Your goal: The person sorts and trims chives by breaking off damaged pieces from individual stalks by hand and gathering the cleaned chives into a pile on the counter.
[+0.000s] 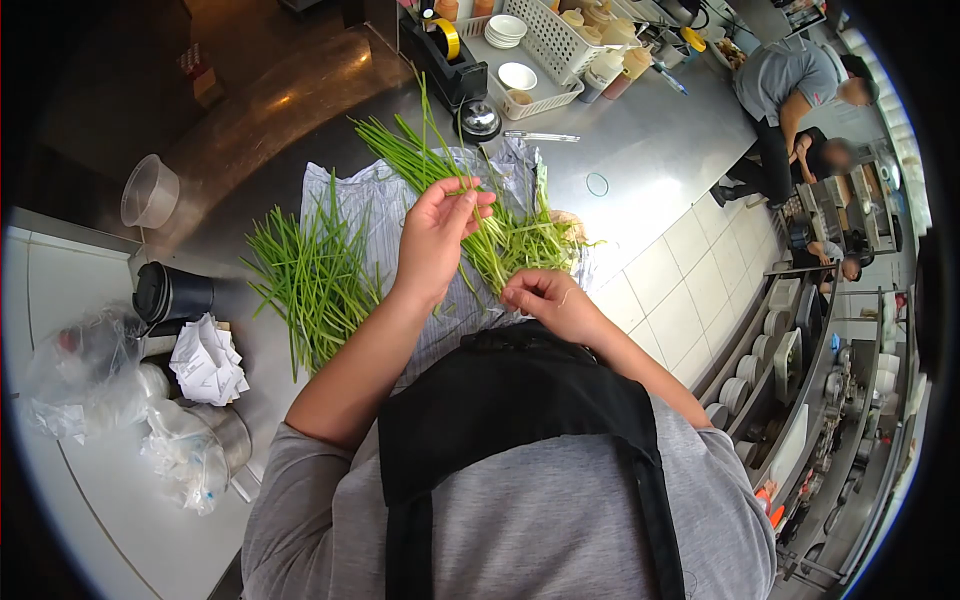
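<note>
My left hand (438, 232) is raised over a striped cloth, its fingers pinched on thin green chives (462, 188). Lower and to the right, my right hand (552, 303) has its fingertips closed at the lower ends of the stalks; what exactly they pinch is too small to make out. Between and beyond my hands lies a loose heap of pale green trimmings (530, 240). A larger bunch of long chives (312, 280) rests on the left part of the striped cloth (400, 325), beside my left forearm.
Behind the cloth stand a call bell (480, 120), a tape dispenser (447, 62), a white basket (550, 90) and several sauce bottles (605, 70). A pen (541, 136) and a green rubber band (597, 184) lie on the steel counter (660, 140). A plastic tub (150, 190) is left; co-workers (790, 85) are right.
</note>
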The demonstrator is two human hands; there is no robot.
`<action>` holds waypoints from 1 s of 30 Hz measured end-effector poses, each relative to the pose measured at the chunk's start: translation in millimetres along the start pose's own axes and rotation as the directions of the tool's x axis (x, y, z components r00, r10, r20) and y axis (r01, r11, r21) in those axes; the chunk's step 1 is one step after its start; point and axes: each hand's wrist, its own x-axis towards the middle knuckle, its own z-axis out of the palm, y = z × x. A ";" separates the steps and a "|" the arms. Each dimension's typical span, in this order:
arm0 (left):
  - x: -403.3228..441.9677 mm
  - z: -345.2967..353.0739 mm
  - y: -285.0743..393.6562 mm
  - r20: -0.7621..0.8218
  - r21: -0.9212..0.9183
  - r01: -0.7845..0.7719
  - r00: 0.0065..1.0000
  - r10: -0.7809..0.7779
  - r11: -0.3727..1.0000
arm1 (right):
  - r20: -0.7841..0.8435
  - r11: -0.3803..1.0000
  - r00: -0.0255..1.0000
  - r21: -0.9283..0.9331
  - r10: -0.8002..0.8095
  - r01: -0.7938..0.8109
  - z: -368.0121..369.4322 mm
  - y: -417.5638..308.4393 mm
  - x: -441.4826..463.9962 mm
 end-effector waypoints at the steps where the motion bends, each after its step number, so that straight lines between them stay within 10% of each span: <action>1: 1.6 0.9 3.6 0.002 -0.069 0.024 1.000 -0.024 0.997 | 0.032 1.000 0.999 -0.014 -0.015 0.015 1.1 5.2 0.0; 11: 16.0 13.5 28.5 0.086 -0.186 0.016 0.996 0.000 0.982 | 0.081 0.956 0.996 -0.294 0.035 -0.010 1.9 -6.8 -7.4; 14: 12.9 17.4 28.8 0.110 -0.134 0.000 0.994 0.015 0.991 | 0.025 0.864 0.990 -0.486 -0.137 0.132 -4.3 -25.0 -6.5; 17: 8.2 20.5 25.3 0.085 -0.016 -0.034 0.996 0.035 0.999 | -0.375 0.822 0.771 -0.471 -0.514 0.319 -10.6 -57.0 -1.1; 20: 2.0 22.0 25.0 0.091 0.021 0.010 0.996 -0.012 1.000 | -0.338 0.613 0.598 -0.711 -0.727 0.343 -21.4 -77.3 7.5; 22: -0.7 22.7 23.7 0.099 0.071 0.014 0.995 -0.021 0.997 | -0.081 0.194 0.436 -0.956 -0.896 0.220 -23.9 -87.5 17.1; 30: -0.8 16.6 17.7 0.088 0.135 0.050 0.994 -0.063 0.990 | 0.070 0.029 0.460 -0.978 -0.885 0.205 -25.0 -79.1 37.8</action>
